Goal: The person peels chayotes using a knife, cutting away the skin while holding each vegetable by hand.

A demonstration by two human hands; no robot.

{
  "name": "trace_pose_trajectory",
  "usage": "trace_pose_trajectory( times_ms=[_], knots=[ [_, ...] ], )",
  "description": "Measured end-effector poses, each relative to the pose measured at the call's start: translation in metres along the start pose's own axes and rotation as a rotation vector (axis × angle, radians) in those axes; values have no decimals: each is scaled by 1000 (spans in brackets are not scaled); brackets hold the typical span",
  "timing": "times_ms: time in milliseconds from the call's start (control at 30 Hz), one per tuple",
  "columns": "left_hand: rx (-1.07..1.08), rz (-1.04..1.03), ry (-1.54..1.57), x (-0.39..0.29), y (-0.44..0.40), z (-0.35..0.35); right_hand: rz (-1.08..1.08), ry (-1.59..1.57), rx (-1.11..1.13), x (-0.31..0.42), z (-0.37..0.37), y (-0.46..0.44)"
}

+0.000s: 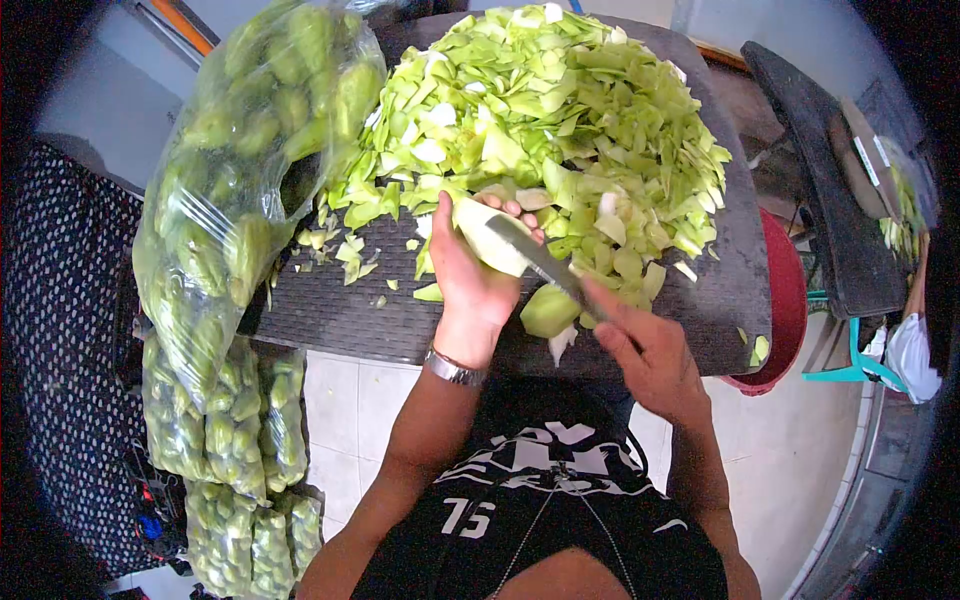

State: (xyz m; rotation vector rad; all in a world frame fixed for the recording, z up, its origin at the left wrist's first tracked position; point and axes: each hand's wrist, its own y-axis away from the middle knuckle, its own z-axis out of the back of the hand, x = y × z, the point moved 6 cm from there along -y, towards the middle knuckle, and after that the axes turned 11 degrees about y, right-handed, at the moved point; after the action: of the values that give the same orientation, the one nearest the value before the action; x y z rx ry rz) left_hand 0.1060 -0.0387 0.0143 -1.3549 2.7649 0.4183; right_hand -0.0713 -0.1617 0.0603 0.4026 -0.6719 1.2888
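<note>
My left hand, palm up with a metal watch at the wrist, is wrapped round a pale, partly peeled green fruit that looks like a green mango. My right hand grips a knife, its blade lying across the fruit's right side. Below the blade, at the table's near edge, rests another green fruit piece. A big heap of green peels spreads just beyond both hands, with smaller scraps to the left of my left hand.
A clear plastic bag of green fruits stands at the table's left. More filled bags are stacked below it. The dark woven table has a red tub at its right. Farther right, another knife lies on a dark surface.
</note>
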Motion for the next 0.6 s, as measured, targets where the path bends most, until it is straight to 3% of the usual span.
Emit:
trace_pose_trajectory(
  times_ms=[100, 400, 600],
  knots=[
    [6, -13, -12, -6, -4, 1, 22, 65, 111, 11, 0, 11],
    [108, -18, 9, -7, -3, -5, 13, 212, 91, 18, 2, 18],
    [32, 42, 102, 4, 10, -14, 24, 227, 36, 16, 0, 17]
  ],
)
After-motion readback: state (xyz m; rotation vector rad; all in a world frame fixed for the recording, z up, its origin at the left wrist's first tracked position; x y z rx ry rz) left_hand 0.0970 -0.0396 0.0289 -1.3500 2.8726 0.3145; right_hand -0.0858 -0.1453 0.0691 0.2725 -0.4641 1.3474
